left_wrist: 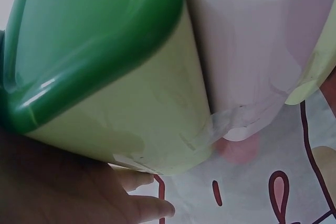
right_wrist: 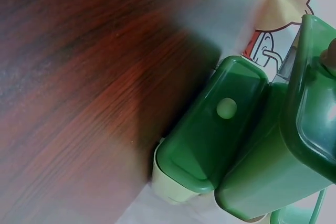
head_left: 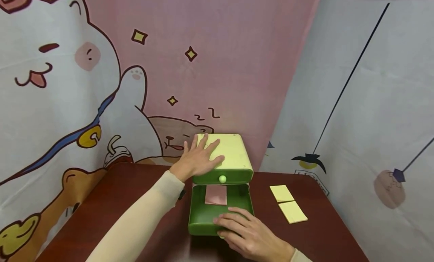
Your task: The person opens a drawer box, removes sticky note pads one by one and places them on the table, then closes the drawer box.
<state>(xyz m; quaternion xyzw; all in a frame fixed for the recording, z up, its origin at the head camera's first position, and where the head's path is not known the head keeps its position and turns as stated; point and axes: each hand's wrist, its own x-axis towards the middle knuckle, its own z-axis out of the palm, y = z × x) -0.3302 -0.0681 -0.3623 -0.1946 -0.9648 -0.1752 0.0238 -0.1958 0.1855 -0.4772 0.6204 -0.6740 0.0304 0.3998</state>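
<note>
A small stacked drawer cabinet (head_left: 234, 153) with a cream top and green fronts stands on the table. My left hand (head_left: 198, 160) rests on its top with fingers spread; in the left wrist view the left hand (left_wrist: 105, 195) shows beside the cream side wall. Below the top unit, a green drawer (head_left: 203, 215) is pulled out, with a pink note pad (head_left: 216, 195) lying at its back. My right hand (head_left: 249, 233) reaches over the drawer's front edge, its fingers fairly straight and near the knob. In the right wrist view only a fingertip (right_wrist: 329, 59) shows against the green drawer front (right_wrist: 310, 114).
Two pale yellow note pads (head_left: 281, 193) lie end to end on the dark red-brown table (head_left: 281, 239), right of the cabinet. A lower closed drawer (right_wrist: 210, 135) with a round knob shows in the right wrist view. Behind hangs a printed cartoon cloth (head_left: 237, 66).
</note>
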